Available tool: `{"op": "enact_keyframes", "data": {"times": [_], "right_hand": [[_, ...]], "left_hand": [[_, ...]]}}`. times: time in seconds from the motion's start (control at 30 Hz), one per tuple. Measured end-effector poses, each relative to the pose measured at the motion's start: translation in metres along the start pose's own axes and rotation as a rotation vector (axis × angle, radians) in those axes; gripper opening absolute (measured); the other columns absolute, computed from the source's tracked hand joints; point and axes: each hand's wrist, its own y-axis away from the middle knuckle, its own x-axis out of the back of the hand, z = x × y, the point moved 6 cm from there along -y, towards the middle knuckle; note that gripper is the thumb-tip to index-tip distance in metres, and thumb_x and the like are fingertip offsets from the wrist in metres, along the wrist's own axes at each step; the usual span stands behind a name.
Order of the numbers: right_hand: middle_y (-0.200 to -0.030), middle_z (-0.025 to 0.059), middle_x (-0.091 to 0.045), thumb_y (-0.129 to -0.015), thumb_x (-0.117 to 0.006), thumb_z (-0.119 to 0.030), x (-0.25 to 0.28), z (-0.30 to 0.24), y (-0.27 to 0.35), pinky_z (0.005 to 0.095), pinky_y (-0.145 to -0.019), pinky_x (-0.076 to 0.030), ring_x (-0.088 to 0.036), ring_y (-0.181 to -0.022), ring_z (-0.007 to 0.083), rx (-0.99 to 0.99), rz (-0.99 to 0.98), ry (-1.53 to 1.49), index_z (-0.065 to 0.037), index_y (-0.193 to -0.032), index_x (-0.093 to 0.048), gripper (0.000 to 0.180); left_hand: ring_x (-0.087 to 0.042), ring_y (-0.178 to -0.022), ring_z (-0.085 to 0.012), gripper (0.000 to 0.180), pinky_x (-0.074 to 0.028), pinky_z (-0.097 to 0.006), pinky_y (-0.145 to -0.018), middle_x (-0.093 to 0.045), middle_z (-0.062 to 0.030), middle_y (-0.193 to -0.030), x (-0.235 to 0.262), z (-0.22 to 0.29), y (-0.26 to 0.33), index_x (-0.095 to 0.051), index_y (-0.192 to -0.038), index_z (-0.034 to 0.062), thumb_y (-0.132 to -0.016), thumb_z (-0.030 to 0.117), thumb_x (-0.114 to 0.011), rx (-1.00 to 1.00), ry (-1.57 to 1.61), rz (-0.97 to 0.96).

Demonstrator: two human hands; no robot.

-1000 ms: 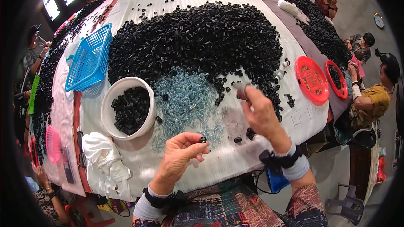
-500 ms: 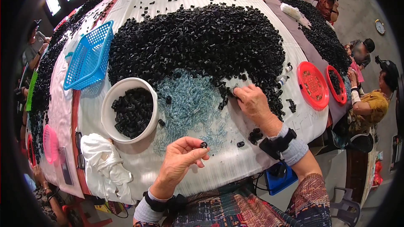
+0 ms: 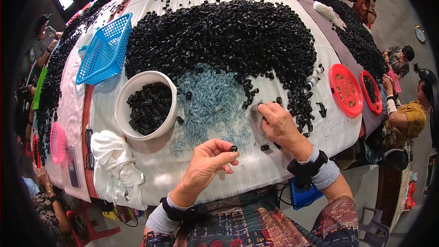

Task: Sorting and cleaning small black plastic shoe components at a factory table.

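My left hand (image 3: 206, 167) is closed in a pinch at the front of the table. Between its thumb and index finger sits a small black plastic piece (image 3: 233, 148). My right hand (image 3: 283, 128) is to the right, fingers curled down beside a greyish patch on the white cloth; what they hold, if anything, is hidden. One loose black piece (image 3: 264, 147) lies by its wrist side. Between the hands and the large heap of black pieces (image 3: 219, 36) spreads a pile of small clear bluish pieces (image 3: 206, 96). A white bowl (image 3: 121, 120) to the left contains black pieces.
A blue plastic basket (image 3: 103, 52) is at the left, above a crumpled white cloth (image 3: 112, 162). Two red trays, one a red oval tray (image 3: 334, 82), are on the right. Small bottles (image 3: 313, 82) stand by the heap. Other people work at neighbouring tables on both sides.
My right hand has drawn back toward me from the edge of the black heap. My left hand, still pinching the black piece, has shifted slightly right. The view has tilted a little.
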Motion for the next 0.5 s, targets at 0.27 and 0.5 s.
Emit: {"op": "enact_keyframes", "data": {"times": [0.27,0.5], "right_hand": [[-0.087,0.0131,-0.054,-0.072,-0.052,0.008,0.001,0.000,-0.003,0.0408,-0.071,-0.048,-0.056,-0.084,0.0330,-0.003,0.038,0.015,-0.004,-0.103,-0.053,0.033],[-0.100,0.0057,-0.063,-0.081,-0.061,0.008,0.024,-0.046,0.001,0.0262,-0.081,-0.053,-0.061,-0.095,0.0116,-0.242,-0.049,-0.740,-0.002,-0.111,-0.062,0.032]], "left_hand": [[-0.065,-0.075,-0.0159,0.017,-0.051,-0.023,-0.059,-0.067,-0.0124,-0.088,-0.002,0.001,0.004,-0.058,-0.098,0.0001,-0.084,0.002,-0.066,0.002,-0.011,0.026],[-0.066,-0.076,-0.0165,0.017,-0.052,-0.023,-0.059,-0.067,-0.0116,-0.089,-0.004,0.003,0.005,-0.059,-0.099,-0.0009,-0.084,0.002,-0.067,-0.042,-0.010,0.032]]}}
